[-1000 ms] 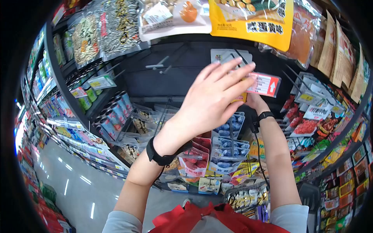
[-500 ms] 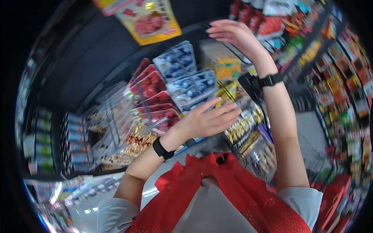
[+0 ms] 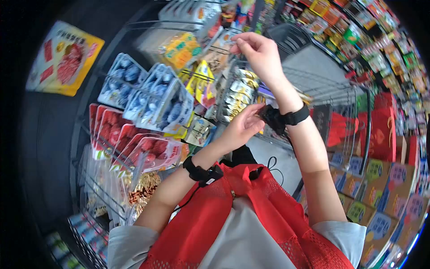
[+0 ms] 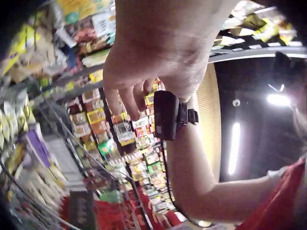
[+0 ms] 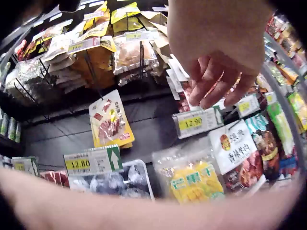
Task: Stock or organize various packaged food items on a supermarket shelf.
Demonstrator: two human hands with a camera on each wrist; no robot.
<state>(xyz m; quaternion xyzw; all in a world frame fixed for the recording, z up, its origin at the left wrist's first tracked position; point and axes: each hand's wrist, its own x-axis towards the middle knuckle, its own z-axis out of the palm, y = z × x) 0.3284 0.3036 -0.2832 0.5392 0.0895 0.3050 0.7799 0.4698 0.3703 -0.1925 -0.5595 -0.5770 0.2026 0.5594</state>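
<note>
My left hand (image 3: 242,127) is in front of my body with its fingers a little bent, the fingertips right at the black camera (image 3: 272,120) on the right wrist. In the left wrist view its fingers (image 4: 125,100) hang loosely beside that camera. My right hand (image 3: 260,51) is raised ahead, fingers loosely curled and holding nothing. In the right wrist view those fingers (image 5: 213,84) overlap the hanging packets and a 12.90 price tag (image 5: 196,122). A yellow-edged meat snack pouch (image 3: 65,58) hangs apart from both hands against the dark back panel.
Blueberry packs (image 3: 154,101), red fruit packs (image 3: 114,127) and dried mango bags (image 3: 181,49) hang on rack hooks at left. A wire shopping cart (image 3: 333,76) stands at right, near stacked cartons (image 3: 378,193) and a red bag (image 3: 383,123). Packed shelves (image 3: 371,54) line the far side.
Both hands have left the hook with the red price label, where the pouch now hangs alone. The view has turned right towards the cart, and the left hand has come close to the right wrist.
</note>
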